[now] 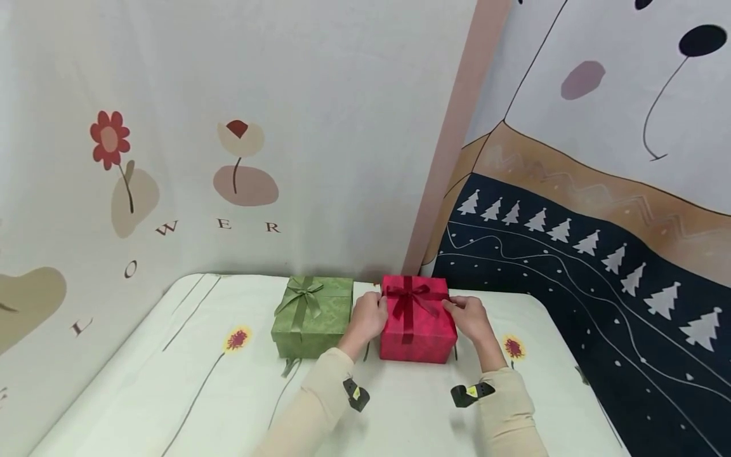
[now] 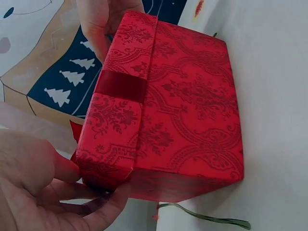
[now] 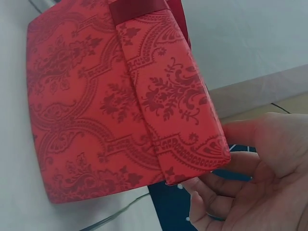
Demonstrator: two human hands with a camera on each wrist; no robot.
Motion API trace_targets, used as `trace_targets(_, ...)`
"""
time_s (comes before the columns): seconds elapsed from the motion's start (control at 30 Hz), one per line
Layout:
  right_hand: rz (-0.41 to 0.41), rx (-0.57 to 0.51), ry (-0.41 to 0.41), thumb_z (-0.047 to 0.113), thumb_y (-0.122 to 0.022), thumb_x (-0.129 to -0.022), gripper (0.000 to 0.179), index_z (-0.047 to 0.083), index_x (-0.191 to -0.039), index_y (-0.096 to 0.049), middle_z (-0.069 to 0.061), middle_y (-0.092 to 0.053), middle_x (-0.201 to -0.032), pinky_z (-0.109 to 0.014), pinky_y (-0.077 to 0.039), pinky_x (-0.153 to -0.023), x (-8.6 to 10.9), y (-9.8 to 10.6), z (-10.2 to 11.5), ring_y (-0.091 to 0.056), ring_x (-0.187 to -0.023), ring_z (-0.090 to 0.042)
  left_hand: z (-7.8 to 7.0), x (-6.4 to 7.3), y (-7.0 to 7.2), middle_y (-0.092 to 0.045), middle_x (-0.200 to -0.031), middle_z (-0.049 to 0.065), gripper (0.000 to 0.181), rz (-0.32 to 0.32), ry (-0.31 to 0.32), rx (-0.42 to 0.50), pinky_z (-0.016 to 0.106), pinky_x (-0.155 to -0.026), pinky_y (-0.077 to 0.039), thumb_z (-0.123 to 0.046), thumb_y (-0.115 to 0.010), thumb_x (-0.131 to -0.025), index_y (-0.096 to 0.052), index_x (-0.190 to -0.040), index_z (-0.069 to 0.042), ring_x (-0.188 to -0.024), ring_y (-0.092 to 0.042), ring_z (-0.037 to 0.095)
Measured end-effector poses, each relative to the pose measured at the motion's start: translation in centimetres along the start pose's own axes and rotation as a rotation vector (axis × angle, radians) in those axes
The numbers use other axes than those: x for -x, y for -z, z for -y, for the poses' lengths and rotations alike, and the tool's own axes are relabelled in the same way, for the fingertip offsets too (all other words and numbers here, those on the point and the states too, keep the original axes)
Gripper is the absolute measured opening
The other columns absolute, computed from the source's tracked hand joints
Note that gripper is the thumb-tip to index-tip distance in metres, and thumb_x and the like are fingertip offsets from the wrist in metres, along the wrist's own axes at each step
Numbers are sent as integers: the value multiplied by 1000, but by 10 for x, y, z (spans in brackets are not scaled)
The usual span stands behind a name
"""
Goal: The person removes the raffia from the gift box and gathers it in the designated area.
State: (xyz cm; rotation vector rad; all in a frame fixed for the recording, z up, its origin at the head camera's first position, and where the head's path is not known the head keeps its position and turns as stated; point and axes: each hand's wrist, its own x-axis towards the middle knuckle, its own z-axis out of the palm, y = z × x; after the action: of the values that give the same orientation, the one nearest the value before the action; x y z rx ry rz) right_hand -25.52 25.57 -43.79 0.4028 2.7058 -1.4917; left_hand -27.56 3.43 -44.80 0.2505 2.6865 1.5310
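A red gift box [image 1: 419,334] with a dark red ribbon and bow [image 1: 408,298] stands on the white table between both hands. On its left side my left hand [image 1: 368,315] grips the lid, the thumb near the top edge and the fingers under the lid's lower rim in the left wrist view. My right hand [image 1: 469,317] holds the lid at the opposite side; its thumb lies along the lid's edge, with curled fingers below the corner [image 3: 219,166]. The lid [image 2: 118,110] sits on the box, its rim lying against the patterned wall.
A green gift box [image 1: 314,348] with a green bow stands just left of the red one, close to my left hand. The white tablecloth [image 1: 171,374] has printed flowers. Behind the table hangs a pale printed curtain [image 1: 342,127], with a dark tree-patterned cloth [image 1: 514,254] at right.
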Motion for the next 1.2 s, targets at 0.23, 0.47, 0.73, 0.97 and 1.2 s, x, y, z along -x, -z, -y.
trace_targets(0.23,-85,-12,83,18,-53,-108,45,-10,-143,-54,-32,-61,-131,-41,-59,-91,11,17,17,-65,-108,-38,-19,3,9,-50,-63,4,28,-3,-107,52,23,-50,-38,-10,-47,-109,-69,-110,7,-54,-44,11)
trace_targets(0.47,-119,-83,196,26,-56,-108,54,-1,-154,-45,-27,-57,-141,-39,-51,-105,35,55,35,-59,-125,-38,-45,11,28,-67,-108,16,45,-4,-280,158,26,-70,-55,-13,-53,-108,-49,-149,6,-85,-64,17)
trace_targets(0.73,20,-194,427,23,-64,-104,63,4,-158,-39,-10,-60,-141,-17,-54,-90,75,89,17,-63,-116,-9,-52,41,56,-61,-135,14,58,151,-438,404,38,-102,-53,-8,-67,-101,-46,-155,-5,-120,-62,27)
trace_targets(0.97,222,-286,703,-17,-66,-90,57,3,-143,-55,7,-68,-128,-24,-58,-87,101,104,8,-67,-114,-9,-37,62,74,-69,-120,9,56,280,-626,353,45,-100,-55,4,-74,-88,-59,-142,-2,-105,-66,20)
trace_targets(1.2,302,5,660,1,-79,-88,35,11,-120,-69,4,-69,-113,-37,-55,-89,127,97,3,-61,-107,-12,-11,86,79,-71,-109,-3,43,276,-794,121,34,-87,-57,-1,-82,-81,-70,-121,-11,-97,-65,10)
